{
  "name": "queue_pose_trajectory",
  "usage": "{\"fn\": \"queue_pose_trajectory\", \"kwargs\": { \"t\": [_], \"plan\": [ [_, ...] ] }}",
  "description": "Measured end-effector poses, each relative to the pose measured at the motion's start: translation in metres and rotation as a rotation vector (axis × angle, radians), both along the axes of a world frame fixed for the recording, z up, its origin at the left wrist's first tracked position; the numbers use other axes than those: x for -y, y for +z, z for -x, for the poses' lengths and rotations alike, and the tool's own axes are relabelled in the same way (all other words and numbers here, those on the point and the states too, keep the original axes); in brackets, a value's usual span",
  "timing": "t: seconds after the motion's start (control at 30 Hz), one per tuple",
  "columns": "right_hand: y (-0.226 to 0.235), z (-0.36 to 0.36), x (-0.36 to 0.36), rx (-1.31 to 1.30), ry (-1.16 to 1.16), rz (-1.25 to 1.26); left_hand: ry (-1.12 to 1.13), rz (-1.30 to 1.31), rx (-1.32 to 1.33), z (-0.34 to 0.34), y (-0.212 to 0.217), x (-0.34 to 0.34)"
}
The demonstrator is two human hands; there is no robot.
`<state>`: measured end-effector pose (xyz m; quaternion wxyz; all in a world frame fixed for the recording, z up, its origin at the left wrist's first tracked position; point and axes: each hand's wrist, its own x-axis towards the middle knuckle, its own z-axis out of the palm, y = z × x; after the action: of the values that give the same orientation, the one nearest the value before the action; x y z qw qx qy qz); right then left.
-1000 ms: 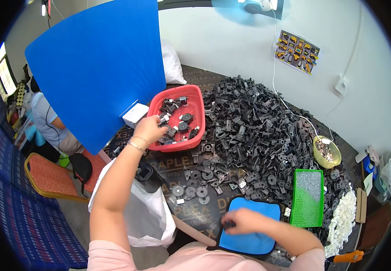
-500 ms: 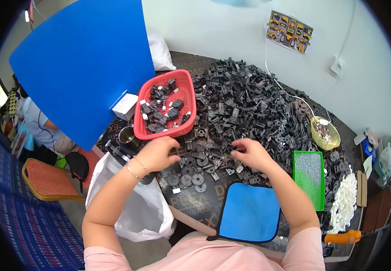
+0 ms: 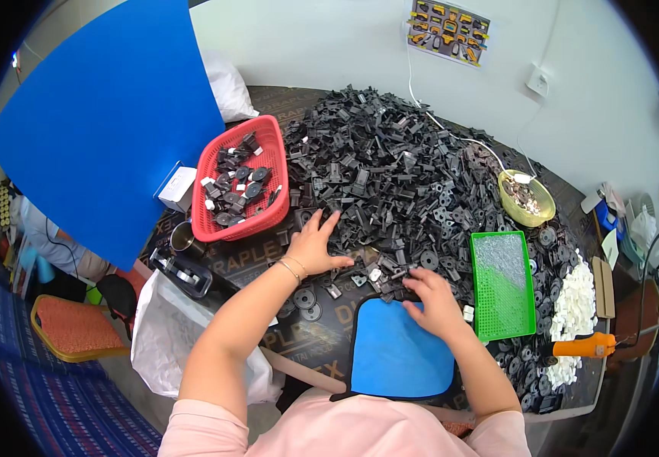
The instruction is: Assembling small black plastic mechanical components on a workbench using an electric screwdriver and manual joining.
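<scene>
The left hand (image 3: 310,253) has moved away from the red basket to the near-left fringe of the black parts, and the right hand (image 3: 438,301) has drawn back from that fringe to the far edge of the blue mat; the view has swung too. Both hands are thus at the loose parts, with the basket out of their reach.

The dark tabletop (image 3: 326,335) carries everything. Largest is the heap of black plastic parts (image 3: 379,164), spreading from the far edge toward the middle. The red basket (image 3: 247,228), with assembled-looking black pieces inside, stands toward the left edge. The blue mat (image 3: 398,350) lies at the near edge, bare. A green tray (image 3: 505,320) sits right of it, and white pieces (image 3: 573,305) are piled along the right edge. Flat black discs (image 3: 307,298) lie below the left wrist.

The left fingers are spread, grasping nothing visible. The right fingers curl beside dark parts; I cannot tell whether they pinch one.
</scene>
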<state>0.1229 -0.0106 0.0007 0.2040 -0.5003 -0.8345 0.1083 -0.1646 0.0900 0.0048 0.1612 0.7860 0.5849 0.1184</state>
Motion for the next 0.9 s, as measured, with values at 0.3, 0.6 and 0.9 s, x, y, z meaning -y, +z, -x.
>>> {"fn": "queue_pose_trajectory", "kwargs": {
  "t": [0.3, 0.6, 0.9],
  "plan": [
    [-0.004, -0.024, -0.045, -0.095, -0.317, -0.069, -0.360, 0.032, 0.573, -0.071, -0.014, 0.045],
    [0.013, -0.008, -0.002, -0.178, -0.182, -0.054, -0.206, 0.049, 0.212, -0.006, 0.019, 0.024],
    [0.014, 0.015, -0.016, -0.127, -0.213, -0.023, -0.383, -0.177, 0.017, -0.076, 0.001, 0.056]
  ]
}}
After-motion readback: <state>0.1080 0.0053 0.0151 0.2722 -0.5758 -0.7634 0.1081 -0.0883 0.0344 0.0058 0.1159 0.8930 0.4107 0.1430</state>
